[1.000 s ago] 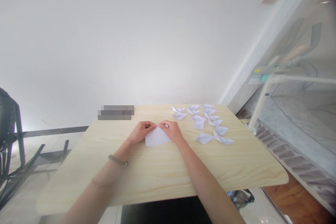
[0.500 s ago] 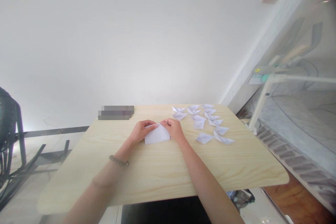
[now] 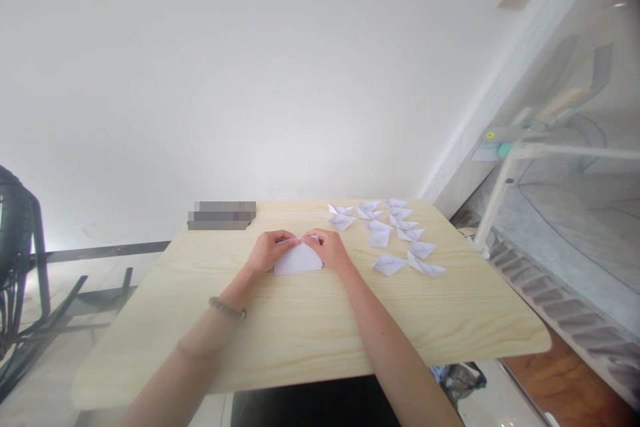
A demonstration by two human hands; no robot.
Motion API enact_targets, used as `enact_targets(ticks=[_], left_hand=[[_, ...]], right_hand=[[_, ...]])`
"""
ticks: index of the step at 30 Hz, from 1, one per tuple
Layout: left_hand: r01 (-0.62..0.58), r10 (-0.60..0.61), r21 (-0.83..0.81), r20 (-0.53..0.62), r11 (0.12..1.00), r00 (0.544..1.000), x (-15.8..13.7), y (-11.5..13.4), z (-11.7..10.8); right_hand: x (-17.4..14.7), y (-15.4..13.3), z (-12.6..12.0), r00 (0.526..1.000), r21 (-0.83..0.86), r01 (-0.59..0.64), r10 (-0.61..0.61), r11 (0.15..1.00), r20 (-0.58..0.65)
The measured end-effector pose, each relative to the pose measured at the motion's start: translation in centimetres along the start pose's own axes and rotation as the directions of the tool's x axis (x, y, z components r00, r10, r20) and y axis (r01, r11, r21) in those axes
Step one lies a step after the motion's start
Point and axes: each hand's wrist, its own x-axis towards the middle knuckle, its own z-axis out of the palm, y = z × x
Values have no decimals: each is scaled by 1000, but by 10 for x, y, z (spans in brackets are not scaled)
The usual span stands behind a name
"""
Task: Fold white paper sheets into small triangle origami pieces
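A folded sheet of white paper [image 3: 299,260] lies low over the middle of the table, held between both hands. My left hand [image 3: 270,249], with a dark bead bracelet on the wrist, pinches its upper left edge. My right hand [image 3: 327,247] grips the upper right edge, thumb and fingers close to those of the left. The fingertips hide part of the paper's top edge. To the right stand several folded paper boats [image 3: 379,230], none touched by a hand.
The light wood table [image 3: 300,333] reaches back to a white wall [image 3: 300,80]. A blurred-out dark object [image 3: 220,217] lies at its back left corner. A black chair [image 3: 25,247] is at the left, and a white metal frame [image 3: 500,187] stands beyond the right edge.
My right hand has shifted slightly left and down along the paper's top edge, bringing the fingertips of both hands nearer together. The paper boats have not moved.
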Motion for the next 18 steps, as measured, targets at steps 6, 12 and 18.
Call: enact_targets(ticks=[6,12,18], left_hand=[[-39,40,-31,27,999,999,0,-1,2],[-74,74,8,-6,997,997,1,-4,3],[-44,44,-7,-6,999,999,2,-5,4]], right_hand=[[0,-4,0,997,-41,74,-75,996,-15],[-1,-8,2,996,-57,87,-88,995,-8],[0,-4,3,997,-62,51,-55,997,-58]])
